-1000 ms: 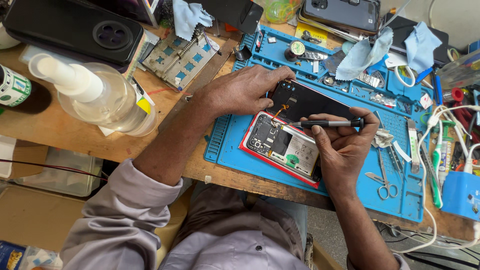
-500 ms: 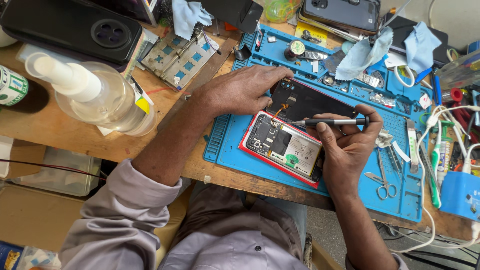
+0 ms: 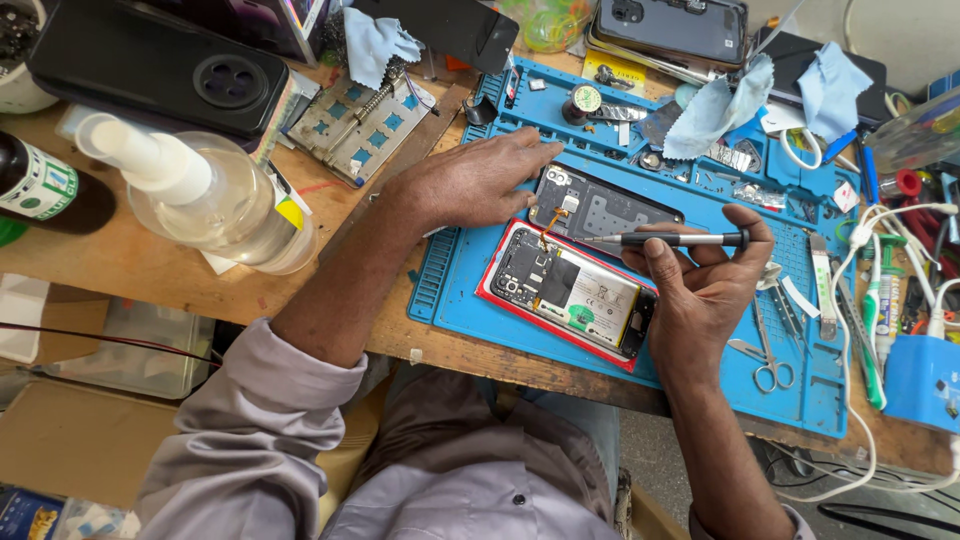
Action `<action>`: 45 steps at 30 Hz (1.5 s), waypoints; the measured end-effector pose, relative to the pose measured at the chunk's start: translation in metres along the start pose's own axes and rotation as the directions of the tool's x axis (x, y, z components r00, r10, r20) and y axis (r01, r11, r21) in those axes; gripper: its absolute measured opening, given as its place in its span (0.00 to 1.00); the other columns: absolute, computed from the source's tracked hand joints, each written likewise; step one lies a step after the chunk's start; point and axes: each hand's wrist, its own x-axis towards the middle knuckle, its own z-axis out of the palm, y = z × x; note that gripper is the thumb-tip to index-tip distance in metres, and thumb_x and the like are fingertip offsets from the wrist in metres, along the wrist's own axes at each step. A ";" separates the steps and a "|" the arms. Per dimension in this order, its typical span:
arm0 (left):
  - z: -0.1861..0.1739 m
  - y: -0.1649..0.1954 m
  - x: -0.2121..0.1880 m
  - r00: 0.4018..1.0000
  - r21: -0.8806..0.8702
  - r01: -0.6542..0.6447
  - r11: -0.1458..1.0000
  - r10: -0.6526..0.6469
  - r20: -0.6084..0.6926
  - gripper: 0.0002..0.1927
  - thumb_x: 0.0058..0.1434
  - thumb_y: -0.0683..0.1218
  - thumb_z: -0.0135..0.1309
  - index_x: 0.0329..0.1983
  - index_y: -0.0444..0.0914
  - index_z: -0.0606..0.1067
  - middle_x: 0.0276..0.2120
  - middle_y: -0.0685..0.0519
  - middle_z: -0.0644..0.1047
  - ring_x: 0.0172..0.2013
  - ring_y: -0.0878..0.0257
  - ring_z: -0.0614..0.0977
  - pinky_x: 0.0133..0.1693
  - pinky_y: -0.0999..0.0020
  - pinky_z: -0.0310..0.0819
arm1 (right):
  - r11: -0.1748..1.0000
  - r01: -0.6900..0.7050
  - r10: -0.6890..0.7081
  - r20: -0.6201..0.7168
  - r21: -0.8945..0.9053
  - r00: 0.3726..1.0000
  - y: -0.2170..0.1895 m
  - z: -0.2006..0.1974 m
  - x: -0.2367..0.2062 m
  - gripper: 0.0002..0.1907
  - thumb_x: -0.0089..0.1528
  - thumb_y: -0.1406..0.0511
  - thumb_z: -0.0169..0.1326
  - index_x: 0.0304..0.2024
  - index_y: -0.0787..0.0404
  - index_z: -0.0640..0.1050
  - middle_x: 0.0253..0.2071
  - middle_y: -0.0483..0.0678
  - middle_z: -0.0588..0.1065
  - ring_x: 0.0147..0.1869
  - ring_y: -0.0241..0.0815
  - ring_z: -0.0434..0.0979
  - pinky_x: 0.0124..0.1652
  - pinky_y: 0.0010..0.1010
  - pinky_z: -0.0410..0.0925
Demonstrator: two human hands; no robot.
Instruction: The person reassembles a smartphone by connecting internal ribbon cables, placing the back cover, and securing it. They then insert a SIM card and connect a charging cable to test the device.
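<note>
An opened smartphone with a red frame (image 3: pixel 565 290) lies on a blue work mat (image 3: pixel 455 270), its circuit board and battery exposed. Just behind it lies its dark screen panel (image 3: pixel 610 212), joined by a thin orange flex cable. My left hand (image 3: pixel 470 180) rests flat on the mat and presses the panel's left end with its fingertips. My right hand (image 3: pixel 705 290) holds a slim grey screwdriver (image 3: pixel 670 240) nearly level, its tip pointing left over the phone's upper edge near the cable.
A clear spray bottle (image 3: pixel 205 195), a dark bottle (image 3: pixel 50 190) and a black phone (image 3: pixel 160 65) sit at the left on the wooden bench. Blue cloths (image 3: pixel 715 110), scissors (image 3: pixel 765 350), tweezers, cables and a blue cup (image 3: pixel 920 380) crowd the right.
My right hand with the screwdriver has shifted slightly upward and left, bringing the tip closer to the cable area. The left hand has stayed on the screen panel.
</note>
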 end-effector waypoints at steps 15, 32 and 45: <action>-0.017 0.032 0.004 0.993 -0.675 -0.077 0.734 0.119 0.017 0.15 0.70 0.50 0.50 0.47 0.35 0.80 0.33 0.56 0.82 0.29 0.72 0.78 0.31 0.74 0.77 | 0.968 -0.057 0.068 -0.034 0.245 0.997 -0.016 0.007 0.040 0.33 0.69 0.73 0.56 0.69 0.59 0.53 0.47 0.56 0.78 0.47 0.46 0.84 0.45 0.35 0.80; -0.005 0.029 0.009 0.998 -0.771 -0.020 0.636 0.053 0.018 0.09 0.68 0.46 0.57 0.36 0.36 0.78 0.26 0.59 0.77 0.26 0.75 0.73 0.27 0.78 0.69 | 0.960 -0.035 0.060 -0.079 0.279 0.995 -0.015 0.007 0.041 0.34 0.69 0.73 0.55 0.70 0.59 0.52 0.47 0.55 0.77 0.47 0.47 0.84 0.46 0.36 0.80; -0.011 0.030 0.007 0.996 -0.952 -0.068 0.300 0.074 -0.048 0.19 0.74 0.55 0.48 0.35 0.38 0.75 0.25 0.60 0.73 0.25 0.75 0.72 0.25 0.80 0.66 | 0.896 0.443 -0.440 0.072 -0.034 0.895 -0.046 0.027 0.045 0.33 0.74 0.78 0.55 0.69 0.55 0.50 0.54 0.59 0.76 0.57 0.42 0.81 0.56 0.29 0.75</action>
